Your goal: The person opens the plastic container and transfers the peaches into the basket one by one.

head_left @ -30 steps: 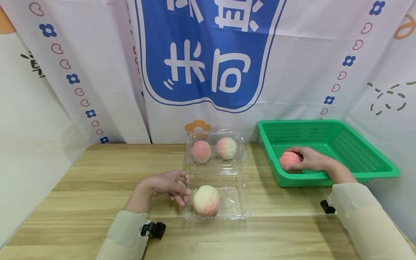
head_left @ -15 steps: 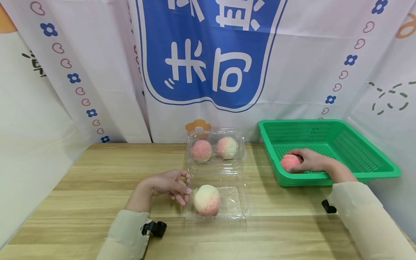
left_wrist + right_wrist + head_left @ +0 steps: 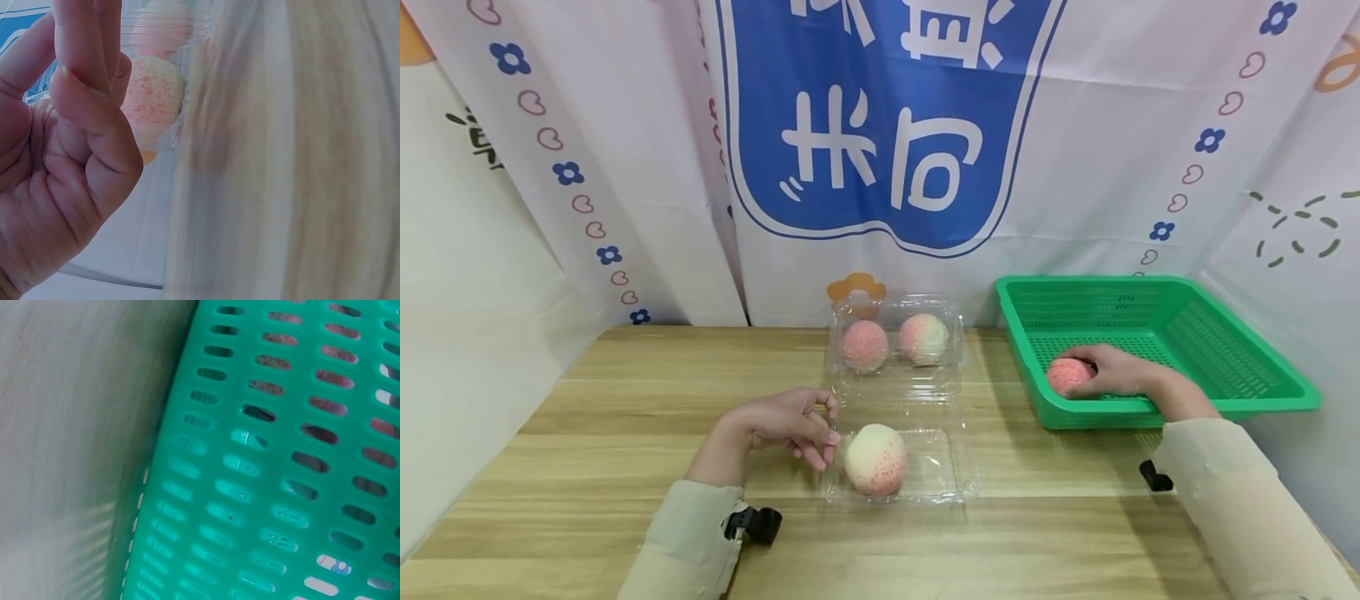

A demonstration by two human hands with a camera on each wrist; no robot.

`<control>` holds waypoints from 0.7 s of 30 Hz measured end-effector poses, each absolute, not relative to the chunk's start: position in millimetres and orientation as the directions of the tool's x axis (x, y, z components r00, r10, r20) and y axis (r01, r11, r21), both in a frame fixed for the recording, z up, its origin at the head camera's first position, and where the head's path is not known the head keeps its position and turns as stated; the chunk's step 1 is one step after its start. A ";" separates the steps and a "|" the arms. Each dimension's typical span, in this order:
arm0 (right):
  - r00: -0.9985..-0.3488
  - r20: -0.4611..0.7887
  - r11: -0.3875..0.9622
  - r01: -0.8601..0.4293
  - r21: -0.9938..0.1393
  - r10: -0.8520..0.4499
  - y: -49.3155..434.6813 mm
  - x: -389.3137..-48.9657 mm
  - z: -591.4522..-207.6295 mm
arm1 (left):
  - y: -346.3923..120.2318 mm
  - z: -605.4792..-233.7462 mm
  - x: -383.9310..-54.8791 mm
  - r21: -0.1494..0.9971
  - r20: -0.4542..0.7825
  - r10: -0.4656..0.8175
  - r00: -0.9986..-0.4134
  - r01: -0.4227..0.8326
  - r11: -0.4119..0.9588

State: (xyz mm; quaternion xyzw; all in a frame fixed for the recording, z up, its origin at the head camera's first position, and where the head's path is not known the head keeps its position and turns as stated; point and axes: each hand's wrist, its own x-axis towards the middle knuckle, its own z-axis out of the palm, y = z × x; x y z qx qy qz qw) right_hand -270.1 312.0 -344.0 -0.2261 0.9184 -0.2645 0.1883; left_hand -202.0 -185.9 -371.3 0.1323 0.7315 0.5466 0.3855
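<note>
My right hand [image 3: 1115,371] grips a pink speckled ball [image 3: 1067,377], peach-like in colour, inside the green basket [image 3: 1247,408] near its left wall. In the right wrist view, the slotted basket wall [image 3: 250,481] largely hides that hand and ball. On the table, a clear plastic clamshell box [image 3: 932,462] lies unfolded. A cream-and-pink ball [image 3: 876,460] sits in the left of its near half. The far half holds a pink ball [image 3: 865,345] and a pink-and-cream ball [image 3: 924,339]. Beside the box's left edge, my left hand [image 3: 790,423] stays loosely bent, apparently holding nothing.
The wooden table [image 3: 647,467] extends left and in front of the box. Behind it hangs a white printed cloth [image 3: 1060,167] with a blue panel. Side walls [image 3: 482,350] rise left and right. The basket stands at the back right.
The view has shifted very slightly. Both hands keep nearly the same place, with the pink ball still held in the basket by my right hand.
</note>
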 end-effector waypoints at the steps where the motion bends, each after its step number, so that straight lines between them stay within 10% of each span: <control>1: -0.828 -0.224 0.758 -0.316 -0.570 -0.514 312.2 -269.8 -343.8 | -185.7 -370.9 -202.2 0.902 -0.419 0.615 -0.668 -0.227 0.368; 21: -0.865 -0.122 0.736 -0.330 -0.592 -0.486 313.4 -264.8 -337.0 | -185.9 -371.1 -202.6 0.904 -0.417 0.623 -0.661 -0.228 0.363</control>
